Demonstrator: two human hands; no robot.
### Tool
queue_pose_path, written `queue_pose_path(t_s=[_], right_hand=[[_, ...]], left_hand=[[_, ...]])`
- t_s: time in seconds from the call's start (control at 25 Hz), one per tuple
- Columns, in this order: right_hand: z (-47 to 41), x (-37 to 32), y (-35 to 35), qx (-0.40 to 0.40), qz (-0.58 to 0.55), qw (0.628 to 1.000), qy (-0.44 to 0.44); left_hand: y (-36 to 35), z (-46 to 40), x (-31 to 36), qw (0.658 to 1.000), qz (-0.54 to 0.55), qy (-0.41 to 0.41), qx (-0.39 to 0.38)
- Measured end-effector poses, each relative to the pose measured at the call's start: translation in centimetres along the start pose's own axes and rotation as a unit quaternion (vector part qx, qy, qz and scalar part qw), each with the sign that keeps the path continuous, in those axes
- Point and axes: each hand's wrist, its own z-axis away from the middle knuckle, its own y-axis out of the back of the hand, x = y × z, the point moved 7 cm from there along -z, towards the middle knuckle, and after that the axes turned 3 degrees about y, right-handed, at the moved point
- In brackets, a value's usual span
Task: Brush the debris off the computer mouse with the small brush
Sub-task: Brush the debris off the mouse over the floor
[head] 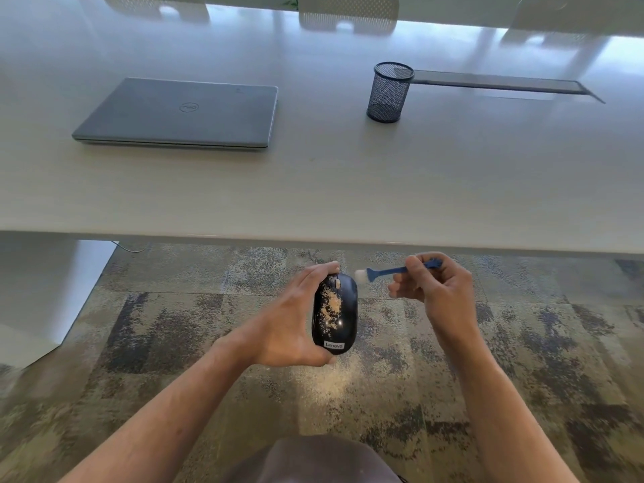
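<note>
Your left hand point(296, 318) grips the mouse point(335, 313) from its left side, fingertips over the front end and thumb at the back end, holding it in the air above the carpet point(174, 325), in front of the table edge. Your right hand point(435, 291) pinches the handle of the brush point(390, 271) between thumb and fingers, other fingers loosely curled. The hands are apart, right hand just right of the mouse. The brush is blue with white bristles; the bristle tip sits just beside the mouse's front right corner, contact unclear. Tan debris point(331, 308) covers the mouse's left and middle top; more lies on the carpet below it. On the table point(348, 186): closed grey laptop point(181, 115) on the left, dark mesh cup point(390, 92) on the right, well apart.
</note>
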Motion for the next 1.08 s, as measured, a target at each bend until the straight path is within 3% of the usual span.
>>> queue_pose_path(t_s=[0.12,0.24,0.48,0.72,0.88,1.08], right_hand=[[1.6,-1.2,-0.6,-0.102,-0.08,0.992,0.014],[2.6,-1.7,-1.7,-0.183,-0.059,0.981,0.033],[-0.1,-0.8,-1.1,-0.09,-0.02,0.995,0.044],[-1.2,0.1,-1.4,-0.051,-0.003,0.998,0.035],[0.7,-0.5,-0.7,-0.06,-0.077,0.995,0.028],[3.3,-1.2,-1.5,-0.141,-0.099,0.984,0.036]], left_hand=[[0.2,0.1,-0.2,1.0,0.002,0.003,0.002],[0.2,0.1,0.0,1.0,0.003,0.001,0.002],[0.0,0.3,0.2,1.0,0.002,-0.005,0.001],[0.0,0.8,0.3,1.0,0.011,-0.005,0.003],[0.3,0.8,-0.1,1.0,0.012,0.002,0.009],[0.4,0.7,0.0,1.0,0.007,0.001,0.012]])
